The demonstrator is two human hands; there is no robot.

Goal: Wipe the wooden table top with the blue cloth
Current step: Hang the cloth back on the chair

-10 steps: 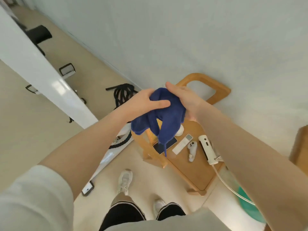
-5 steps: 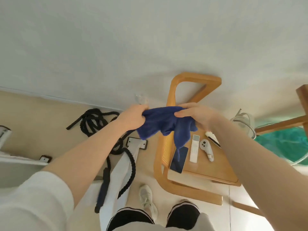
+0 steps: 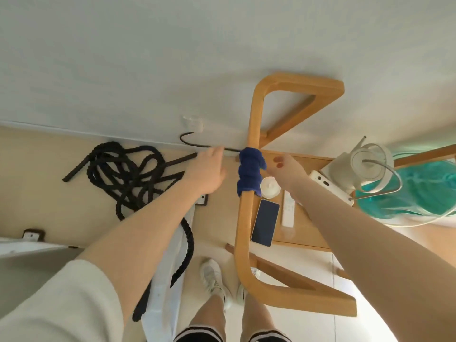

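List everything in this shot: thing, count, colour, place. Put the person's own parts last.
blue cloth: 1, dark blue, draped over the table's wooden rail
wooden table: 1, light wood, by the wall
phone: 1, black, on the table
remote: 1, white, beside the phone
round lid: 1, white, on the table
rope: 1, black, on the floor
shoes: 2, white, floor
hands: left, right, either side of the cloth, holding nothing

The cloth (image 3: pixel 249 172) is wrapped round the table's bent rail (image 3: pixel 244 218), with the left hand (image 3: pixel 206 172) just left of it and the right hand (image 3: pixel 287 170) just right. On the table top (image 3: pixel 306 233), right of the rail, lie a phone (image 3: pixel 265 222) and a remote (image 3: pixel 288 209) side by side. A rope (image 3: pixel 133 176) lies on the floor to the left, a fan (image 3: pixel 367 166) to the right.
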